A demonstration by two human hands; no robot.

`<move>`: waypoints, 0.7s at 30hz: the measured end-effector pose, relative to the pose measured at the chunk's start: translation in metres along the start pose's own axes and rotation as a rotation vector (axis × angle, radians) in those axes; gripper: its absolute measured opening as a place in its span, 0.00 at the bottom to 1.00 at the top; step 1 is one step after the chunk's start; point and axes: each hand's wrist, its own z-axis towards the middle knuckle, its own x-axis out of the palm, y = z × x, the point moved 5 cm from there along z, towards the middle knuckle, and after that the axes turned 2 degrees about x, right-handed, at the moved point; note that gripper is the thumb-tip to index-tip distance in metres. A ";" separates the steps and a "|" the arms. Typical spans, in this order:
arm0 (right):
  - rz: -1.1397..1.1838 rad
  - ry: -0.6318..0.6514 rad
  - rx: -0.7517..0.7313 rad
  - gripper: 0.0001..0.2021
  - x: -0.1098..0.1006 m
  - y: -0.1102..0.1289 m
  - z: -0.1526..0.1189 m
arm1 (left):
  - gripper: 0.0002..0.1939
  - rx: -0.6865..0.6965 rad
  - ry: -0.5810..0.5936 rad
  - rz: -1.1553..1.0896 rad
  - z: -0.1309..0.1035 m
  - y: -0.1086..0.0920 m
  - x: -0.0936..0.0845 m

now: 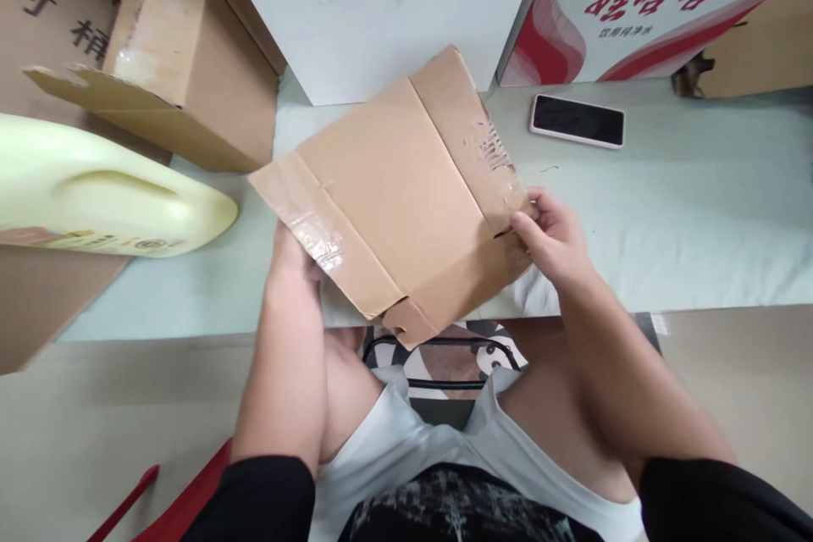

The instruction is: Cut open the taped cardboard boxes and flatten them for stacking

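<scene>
A flattened brown cardboard box (400, 186) with creased flaps is held tilted over the front edge of the table. My left hand (295, 256) grips its lower left edge beside a strip of shiny tape, with most of the fingers hidden under the cardboard. At the right corner, near a torn patch and some tape, my right hand (551, 233) pinches the cardboard between thumb and fingers.
A phone (577, 121) lies on the pale green tablecloth (666, 212). Along the back are a white box (387, 8) and a red-and-white carton (635, 17). To the left are an open cardboard box (222, 76) and a yellow-green bottle (114, 186).
</scene>
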 end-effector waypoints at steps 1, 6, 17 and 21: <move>-0.081 -0.022 -0.026 0.15 -0.002 0.003 0.001 | 0.16 -0.007 -0.012 -0.024 -0.003 -0.002 0.002; -0.205 -0.034 -0.075 0.24 -0.005 0.001 0.009 | 0.10 -0.024 -0.040 -0.070 -0.017 -0.008 0.018; 0.078 -0.079 0.103 0.22 -0.025 -0.012 0.021 | 0.07 0.032 0.014 0.007 -0.005 -0.001 0.019; 0.388 0.172 0.178 0.32 -0.011 -0.019 0.023 | 0.07 0.051 -0.061 -0.127 0.001 -0.005 0.022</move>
